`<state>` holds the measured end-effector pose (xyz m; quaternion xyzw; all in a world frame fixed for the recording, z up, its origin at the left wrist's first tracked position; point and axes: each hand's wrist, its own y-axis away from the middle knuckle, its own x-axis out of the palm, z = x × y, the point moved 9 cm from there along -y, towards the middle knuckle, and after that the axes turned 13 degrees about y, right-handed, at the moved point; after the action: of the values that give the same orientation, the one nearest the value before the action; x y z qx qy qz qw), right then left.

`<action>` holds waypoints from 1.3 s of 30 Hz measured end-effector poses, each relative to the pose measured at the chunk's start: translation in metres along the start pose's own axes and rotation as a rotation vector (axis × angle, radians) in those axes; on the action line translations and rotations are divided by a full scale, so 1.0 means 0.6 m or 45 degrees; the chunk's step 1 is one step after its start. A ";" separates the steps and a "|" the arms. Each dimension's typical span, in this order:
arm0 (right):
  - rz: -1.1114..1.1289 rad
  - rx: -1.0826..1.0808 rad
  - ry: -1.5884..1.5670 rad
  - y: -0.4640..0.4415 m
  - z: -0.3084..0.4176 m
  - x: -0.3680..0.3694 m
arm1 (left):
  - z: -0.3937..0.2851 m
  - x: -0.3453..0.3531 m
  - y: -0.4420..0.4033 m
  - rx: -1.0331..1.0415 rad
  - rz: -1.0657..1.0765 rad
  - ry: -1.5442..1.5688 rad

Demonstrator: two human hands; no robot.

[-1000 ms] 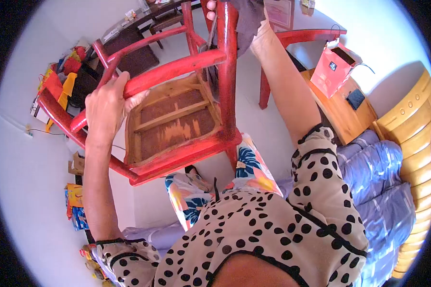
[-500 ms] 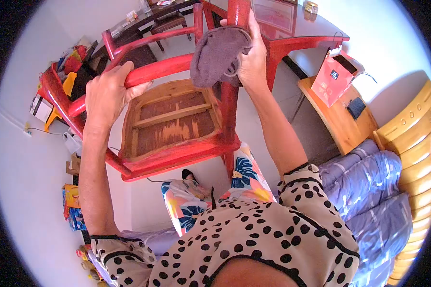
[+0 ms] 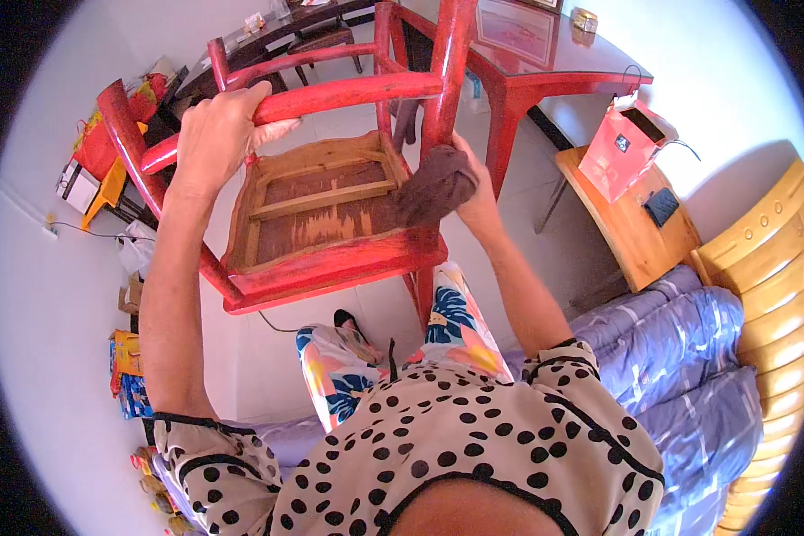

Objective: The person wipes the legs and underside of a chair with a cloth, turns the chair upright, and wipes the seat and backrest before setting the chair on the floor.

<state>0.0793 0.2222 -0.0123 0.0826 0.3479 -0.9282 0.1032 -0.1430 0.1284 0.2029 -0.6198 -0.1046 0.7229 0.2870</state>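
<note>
A red wooden chair (image 3: 330,259) is tipped so that the bare wood underside of its seat faces me and its legs point up and away. My left hand (image 3: 219,134) is wrapped round the chair's crossbar near the left leg. Lower on the right leg, my right hand (image 3: 480,189) grips a dark brown cloth (image 3: 436,188) and presses it round the leg near the seat frame. Part of the cloth hangs behind the leg, and most of my right fingers are hidden by leg and cloth.
A red glass-topped table (image 3: 563,82) stands beyond the chair. To the right, a red paper bag (image 3: 621,147) and a dark wallet-like item (image 3: 661,206) rest on a wooden bench (image 3: 630,228), near a bed with blue bedding (image 3: 670,344). Boxes and bags line the left wall.
My right hand has slid the cloth down the leg from the upper end toward the seat. The chair has shifted slightly, and my left hand keeps its hold on the crossbar.
</note>
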 end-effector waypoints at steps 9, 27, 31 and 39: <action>-0.066 0.940 -1.287 0.166 -0.075 -0.061 | 0.000 -0.008 -0.007 0.033 -0.074 0.000; -0.100 0.431 -1.695 -0.042 0.120 0.008 | -0.085 -0.009 0.000 0.127 -0.093 0.028; -0.172 0.755 -2.009 0.014 0.162 -0.008 | -0.108 -0.017 0.004 0.192 -0.121 0.068; 0.238 0.214 -1.916 0.081 0.208 -0.099 | -0.097 -0.011 -0.013 0.285 -0.181 0.015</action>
<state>0.1384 0.1114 0.0634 -0.5354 0.1034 -0.7451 0.3840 -0.0845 0.1192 0.2004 -0.5792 -0.0650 0.7042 0.4055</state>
